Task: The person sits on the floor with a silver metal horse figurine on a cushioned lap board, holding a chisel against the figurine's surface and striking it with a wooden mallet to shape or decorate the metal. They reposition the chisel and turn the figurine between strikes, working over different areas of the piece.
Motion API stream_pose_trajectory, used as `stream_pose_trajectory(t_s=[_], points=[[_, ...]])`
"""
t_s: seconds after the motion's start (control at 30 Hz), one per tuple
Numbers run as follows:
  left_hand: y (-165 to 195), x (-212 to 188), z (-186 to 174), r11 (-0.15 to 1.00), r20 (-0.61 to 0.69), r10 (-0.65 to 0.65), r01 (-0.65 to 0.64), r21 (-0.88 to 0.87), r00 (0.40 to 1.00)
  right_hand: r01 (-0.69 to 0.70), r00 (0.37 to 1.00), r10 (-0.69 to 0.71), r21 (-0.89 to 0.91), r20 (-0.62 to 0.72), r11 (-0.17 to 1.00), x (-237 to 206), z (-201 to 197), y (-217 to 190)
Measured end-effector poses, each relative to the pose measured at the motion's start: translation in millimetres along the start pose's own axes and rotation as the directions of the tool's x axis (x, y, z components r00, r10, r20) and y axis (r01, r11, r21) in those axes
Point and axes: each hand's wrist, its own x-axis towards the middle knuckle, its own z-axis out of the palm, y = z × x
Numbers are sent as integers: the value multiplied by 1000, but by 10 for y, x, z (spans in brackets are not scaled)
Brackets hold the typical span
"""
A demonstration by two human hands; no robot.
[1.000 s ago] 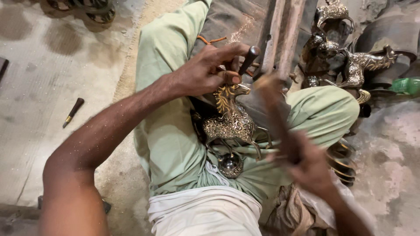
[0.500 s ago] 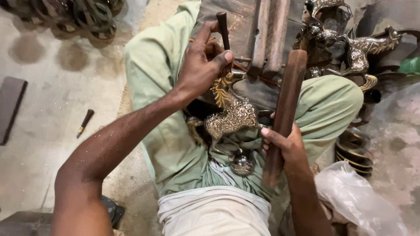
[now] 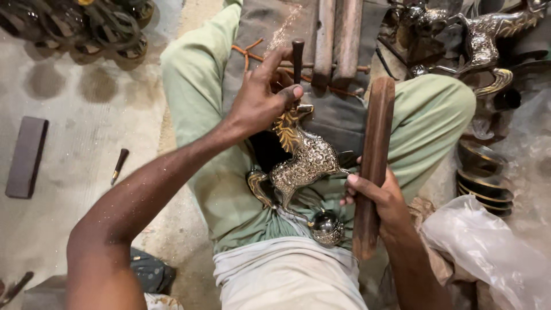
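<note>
L hand (image 3: 261,103), fingers clenched on a thin dark punch (image 3: 298,57), holds it upright w/ tip at the head of a brass horse (image 3: 304,161). Horse lies across the person's lap on green trousers (image 3: 201,115), head toward the knees, ball base (image 3: 327,228) near the waist. R hand (image 3: 381,201) grips a wooden stick (image 3: 374,161) near its lower end, fingers wrapped round it; stick stands nearly upright just R of the horse, not touching the punch. Grey cloth (image 3: 258,28) w/ 2 wooden bars (image 3: 336,34) sits between the knees. More metal horses (image 3: 482,40) top R, stacked dishes (image 3: 482,183) and a plastic bag (image 3: 488,252) to the R. On the floor (image 3: 69,172) L: a dark block (image 3: 26,156), a small chisel (image 3: 119,163), metal rings (image 3: 74,26) top L.
</note>
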Motion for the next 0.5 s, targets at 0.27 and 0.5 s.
stream_pose_trajectory(t_s=[0.27,0.5], points=[[193,436,-143,973,329,161,-206,106,930,158,979,-199,-467,-38,870,-50,-332,-153],[267,593,30,902,542,284,-412,129,791,307,892,-451,-690,-31,655,-142,-560,-199]])
